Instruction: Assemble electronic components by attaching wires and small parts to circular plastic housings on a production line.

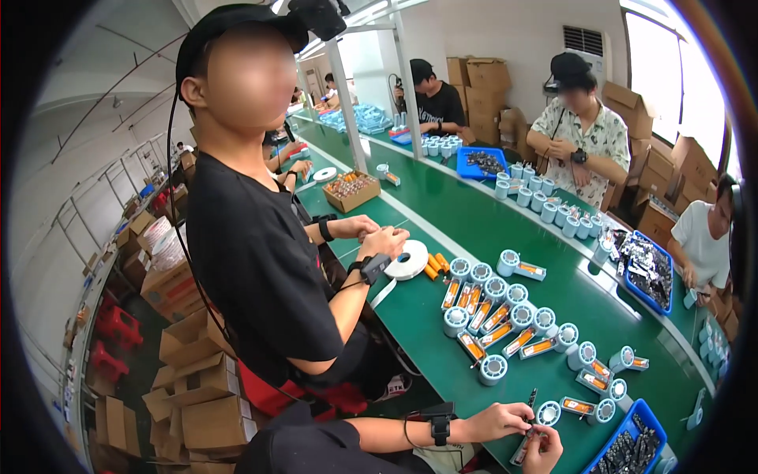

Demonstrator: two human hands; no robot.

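My left hand (pixel 501 422), a dark band on its wrist, comes in from the lower left with its fingers pinched on a small black strip-like part (pixel 534 393). Close against it, my right hand (pixel 543 450) is closed, its fingertips meeting the lower end of that part; what they grip is mostly hidden. Just beyond the fingers shows the round pale-blue head of a handheld fan (pixel 548 413). A narrow grey fan handle (pixel 519 453) sticks out beneath my hands, partly covered.
Several pale-blue fans with orange cells (pixel 521 316) lie on the green table (pixel 442 379). A blue tray of black parts (pixel 628 442) stands at my right. On my left, a co-worker (pixel 260 197) works beside a white tape roll (pixel 407 261). Cardboard boxes (pixel 197 347) fill the floor.
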